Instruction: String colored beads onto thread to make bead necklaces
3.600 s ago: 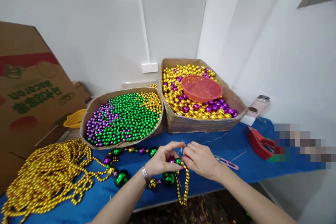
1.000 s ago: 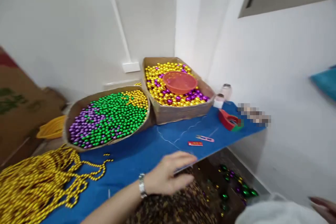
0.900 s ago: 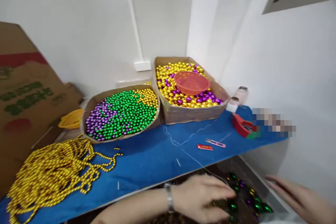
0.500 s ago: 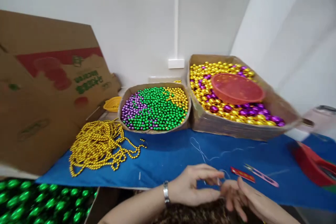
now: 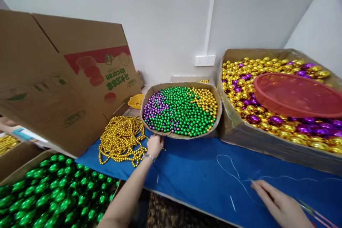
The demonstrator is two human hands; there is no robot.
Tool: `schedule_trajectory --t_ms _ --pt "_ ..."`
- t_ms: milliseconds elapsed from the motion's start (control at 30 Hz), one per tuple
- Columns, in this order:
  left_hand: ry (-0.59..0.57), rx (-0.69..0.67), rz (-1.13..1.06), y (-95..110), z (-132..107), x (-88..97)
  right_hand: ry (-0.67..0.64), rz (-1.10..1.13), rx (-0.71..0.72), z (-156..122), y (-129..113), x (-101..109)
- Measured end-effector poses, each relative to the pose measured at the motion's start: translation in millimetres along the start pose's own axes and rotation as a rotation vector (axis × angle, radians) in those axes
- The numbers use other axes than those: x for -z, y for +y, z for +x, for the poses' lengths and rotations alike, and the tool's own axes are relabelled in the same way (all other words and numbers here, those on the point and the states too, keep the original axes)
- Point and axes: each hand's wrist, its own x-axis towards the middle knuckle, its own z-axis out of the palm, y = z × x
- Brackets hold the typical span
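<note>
The right hand [image 5: 280, 203] has its fingers pinched closed, seemingly on the thread [image 5: 238, 177], though blur hides the tips; the thread loops over the bench [image 5: 192, 164] in front and to the right of the bead box [image 5: 219, 103]. Half a second ago the hands were together; now the left hand [image 5: 155, 145] has reached that box's front edge, its hold hidden, so I cannot tell, beside the gold strings [image 5: 121, 139] left of the box. That leaves the thread to one hand.
</note>
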Motion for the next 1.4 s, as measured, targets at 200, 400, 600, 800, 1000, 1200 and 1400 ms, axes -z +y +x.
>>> schedule_trajectory --t_ms 200,400,600,800,1000,1200,1400 --pt "0.061 0.171 0.138 -23.4 28.0 -22.6 0.031 -0.402 0.289 7.1 -3.9 -35.2" --pt "0.044 0.23 0.148 -26.0 37.1 -36.3 -0.104 -0.332 0.368 53.0 -80.5 -83.4" --pt "0.047 0.181 0.101 -31.8 34.0 -37.4 -0.281 -0.273 0.348 118.2 -161.9 -167.1" --pt "0.09 0.085 -0.053 -40.3 16.5 -35.2 -0.287 -0.261 0.17 152.9 -189.3 -200.6" --pt "0.105 0.047 -0.317 -49.4 -13.0 -28.3 -0.324 -0.258 0.221 147.8 -196.5 -192.4" --pt "0.256 0.267 -1.033 -62.3 -34.7 -10.1 -0.48 -0.187 0.62 104.6 -235.4 -160.1" --pt "0.278 0.337 -1.321 -65.0 -41.8 0.7 -0.34 0.037 0.861 212.8 -341.1 -129.9"
